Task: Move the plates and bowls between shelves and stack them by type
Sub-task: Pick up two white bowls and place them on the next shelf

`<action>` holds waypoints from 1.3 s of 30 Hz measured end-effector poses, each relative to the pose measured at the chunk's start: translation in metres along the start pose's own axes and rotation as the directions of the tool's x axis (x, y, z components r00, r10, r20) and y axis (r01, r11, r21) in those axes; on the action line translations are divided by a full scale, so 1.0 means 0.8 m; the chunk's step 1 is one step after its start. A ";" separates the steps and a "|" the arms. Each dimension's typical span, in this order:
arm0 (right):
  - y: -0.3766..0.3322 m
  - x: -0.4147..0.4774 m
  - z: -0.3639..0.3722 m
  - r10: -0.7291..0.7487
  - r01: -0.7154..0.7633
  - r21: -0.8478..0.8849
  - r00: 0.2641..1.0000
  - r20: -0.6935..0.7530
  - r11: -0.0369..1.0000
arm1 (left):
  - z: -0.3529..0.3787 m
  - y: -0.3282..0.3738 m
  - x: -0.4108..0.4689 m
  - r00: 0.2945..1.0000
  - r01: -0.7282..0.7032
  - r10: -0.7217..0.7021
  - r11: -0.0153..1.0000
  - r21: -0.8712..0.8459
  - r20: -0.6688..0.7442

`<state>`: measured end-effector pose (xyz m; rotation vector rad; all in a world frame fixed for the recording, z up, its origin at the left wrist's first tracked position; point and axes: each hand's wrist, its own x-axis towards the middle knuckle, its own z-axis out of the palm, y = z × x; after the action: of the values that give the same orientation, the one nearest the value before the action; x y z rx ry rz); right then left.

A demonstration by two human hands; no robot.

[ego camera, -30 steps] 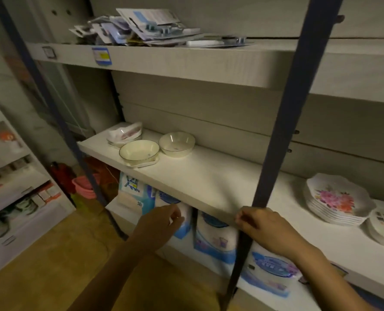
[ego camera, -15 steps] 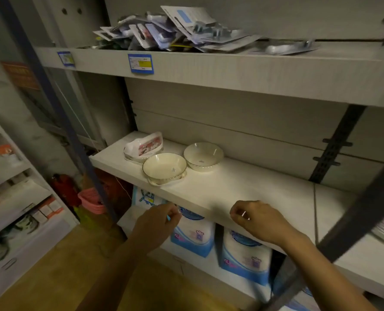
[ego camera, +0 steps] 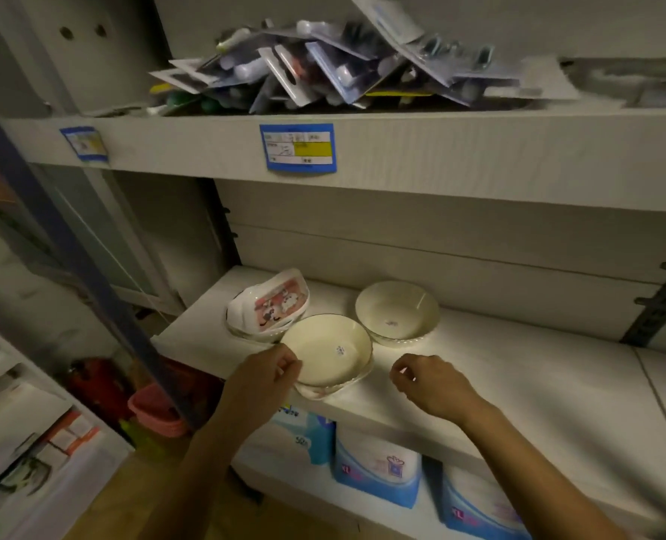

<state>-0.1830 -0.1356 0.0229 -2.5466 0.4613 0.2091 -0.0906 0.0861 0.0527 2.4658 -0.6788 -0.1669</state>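
Head view: two round cream bowls, glossy ceramic look, at left end of pale middle shelf (ego camera: 526,387).
- Front bowl (ego camera: 329,354): sits in shallow scalloped dish (ego camera: 325,392), tiny sticker inside.
- Back bowl (ego camera: 397,311): just behind-right.
- Oblong cartoon-print dish (ego camera: 273,304): tilted, beside them.
- Left hand (ego camera: 263,378): at front bowl's rim, fingers curled, can't tell if gripping.
- Right hand (ego camera: 428,383): over shelf, fingers curled, empty.

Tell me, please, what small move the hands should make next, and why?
Probably bring the right hand to the near bowl, on its right rim, to lift it: the left hand is at its left rim, the right one touches nothing.
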 end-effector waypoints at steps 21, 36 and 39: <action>-0.070 0.092 0.067 0.453 -0.424 0.180 0.875 -0.170 0.888 | -0.043 -0.059 0.133 0.954 -0.157 0.179 0.982 -0.106 0.242; -0.017 -0.077 0.007 0.684 -0.529 0.439 0.621 -0.384 0.726 | 0.076 0.017 0.225 0.945 -0.080 0.094 0.995 -0.057 0.312; -0.010 -0.099 0.009 0.727 -0.549 0.481 0.575 -0.375 0.683 | 0.100 0.023 0.242 0.922 -0.020 0.040 0.998 -0.055 0.386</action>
<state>-0.2541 -0.1032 0.0396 -1.9605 1.5398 -0.3334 0.0478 -0.0640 0.0022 2.3925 -0.8634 -0.6656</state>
